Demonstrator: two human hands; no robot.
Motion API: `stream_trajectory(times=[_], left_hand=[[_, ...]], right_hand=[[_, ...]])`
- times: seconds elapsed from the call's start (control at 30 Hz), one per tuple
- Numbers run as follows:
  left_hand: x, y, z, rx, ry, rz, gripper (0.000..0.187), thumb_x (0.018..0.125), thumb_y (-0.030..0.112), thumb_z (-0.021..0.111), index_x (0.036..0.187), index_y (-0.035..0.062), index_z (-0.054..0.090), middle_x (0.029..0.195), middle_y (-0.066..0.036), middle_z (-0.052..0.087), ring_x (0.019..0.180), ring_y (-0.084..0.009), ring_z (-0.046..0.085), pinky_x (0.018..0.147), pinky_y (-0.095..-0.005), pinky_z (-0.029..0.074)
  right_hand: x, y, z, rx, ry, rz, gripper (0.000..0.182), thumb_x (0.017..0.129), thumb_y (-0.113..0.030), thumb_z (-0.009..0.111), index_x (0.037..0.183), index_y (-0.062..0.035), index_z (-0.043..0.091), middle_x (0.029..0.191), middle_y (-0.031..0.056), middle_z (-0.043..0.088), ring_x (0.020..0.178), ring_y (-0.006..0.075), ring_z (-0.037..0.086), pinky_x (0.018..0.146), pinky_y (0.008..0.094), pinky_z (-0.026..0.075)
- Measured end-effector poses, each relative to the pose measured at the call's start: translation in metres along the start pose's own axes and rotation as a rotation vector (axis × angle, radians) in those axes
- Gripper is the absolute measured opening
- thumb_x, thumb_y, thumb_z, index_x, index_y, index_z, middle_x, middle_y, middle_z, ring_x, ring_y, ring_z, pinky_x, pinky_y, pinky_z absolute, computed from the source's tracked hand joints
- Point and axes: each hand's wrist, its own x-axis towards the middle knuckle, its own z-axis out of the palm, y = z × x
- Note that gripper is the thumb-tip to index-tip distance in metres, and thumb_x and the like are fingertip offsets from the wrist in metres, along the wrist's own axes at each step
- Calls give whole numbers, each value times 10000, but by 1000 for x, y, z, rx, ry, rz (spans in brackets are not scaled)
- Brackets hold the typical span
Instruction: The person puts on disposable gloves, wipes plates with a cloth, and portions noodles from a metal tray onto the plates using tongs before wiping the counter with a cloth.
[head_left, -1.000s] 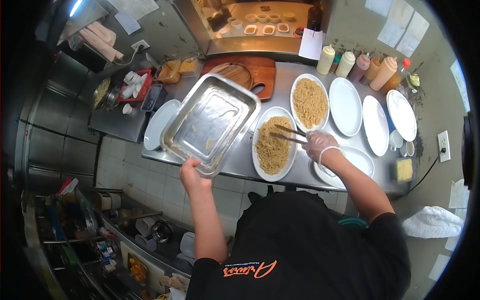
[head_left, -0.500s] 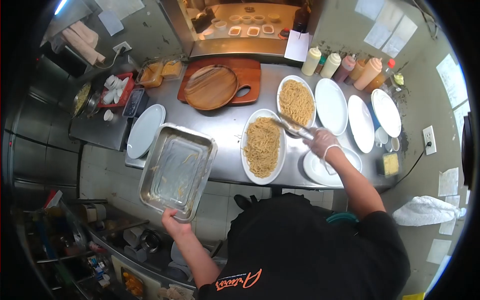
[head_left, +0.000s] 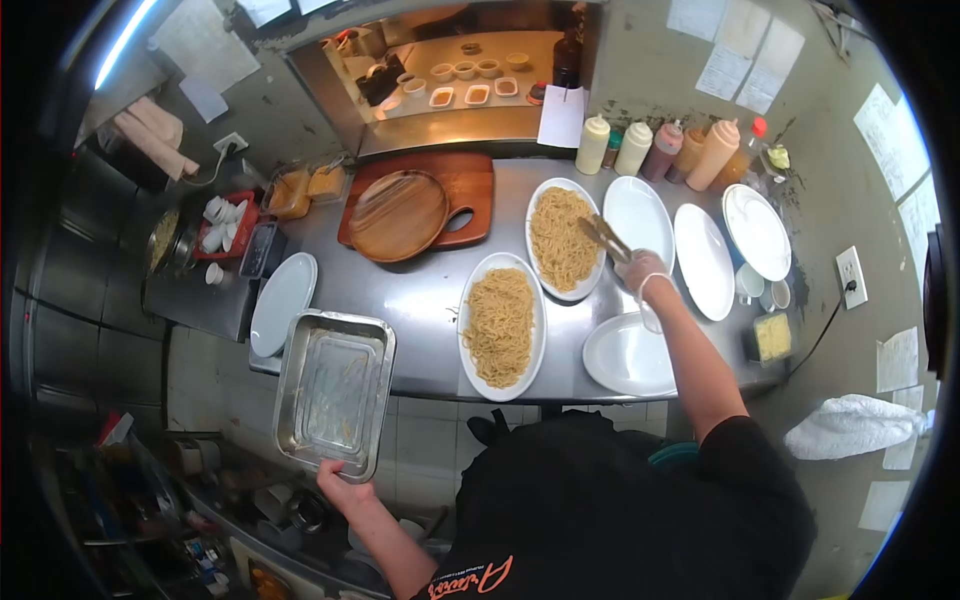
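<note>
My left hand [head_left: 345, 484] grips the near rim of a metal tray [head_left: 335, 390], which is held tilted off the table's front left edge with a few noodle scraps inside. My gloved right hand [head_left: 643, 268] is closed on metal tongs [head_left: 606, 238], their tips at the right edge of the farther noodle plate. That oval plate holds a heap of noodles [head_left: 563, 240]. Nearer to me, a second heap of noodles [head_left: 501, 328] fills another white oval plate [head_left: 467, 368]. Below my right forearm lies a bare white plate [head_left: 625, 355].
More white plates [head_left: 704, 262] stand at the right, beside cups [head_left: 748, 284]. Squeeze bottles [head_left: 633, 150] line the back wall. Wooden boards [head_left: 400, 215] lie at the back left, and a white plate [head_left: 284, 303] sits on the left edge.
The tongs have moved off the middle gap to the farther plate's right edge. In the view, the tray sits lower and further left. The camera view has shifted too.
</note>
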Motion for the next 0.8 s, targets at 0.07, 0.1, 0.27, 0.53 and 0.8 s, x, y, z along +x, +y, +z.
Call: stream_trajectory(times=[0.07,0.1,0.27,0.53,0.8], left_hand=[[-12,-3,8,13,10,37,528,590,43,495,1111,-32,540,1040,-115,566,967,-314,595,863,-432,512],[-18,-4,12,23,14,55,510,590,44,495,1093,-30,545,1030,-111,565,959,-311,595,857,-429,512],[-24,-10,15,13,22,38,501,583,48,498,1076,-22,550,1059,-117,564,982,-315,592,873,-424,510],[-40,-17,29,17,56,67,616,566,47,495,1176,-23,539,1125,-129,571,1055,-332,579,925,-433,501],[-53,-18,31,-11,20,70,648,564,43,488,1207,-14,540,1183,-138,578,1105,-349,582,949,-453,510]], right_hand=[[0,9,10,-150,-55,-116,386,820,-314,625,965,41,672,975,275,662,949,402,643,878,430,496],[-12,0,11,-94,-94,32,373,872,-337,601,900,22,697,998,243,670,1032,359,625,942,421,462],[-24,9,10,24,-82,52,410,874,-337,609,1007,49,656,1054,273,648,1027,387,623,915,430,480],[-20,3,-5,41,5,33,398,895,-305,596,1085,45,600,1056,267,646,1056,388,610,935,430,475],[-9,-25,-12,69,-48,-29,378,893,-267,570,1156,4,561,1108,253,626,1106,380,585,961,438,459]])
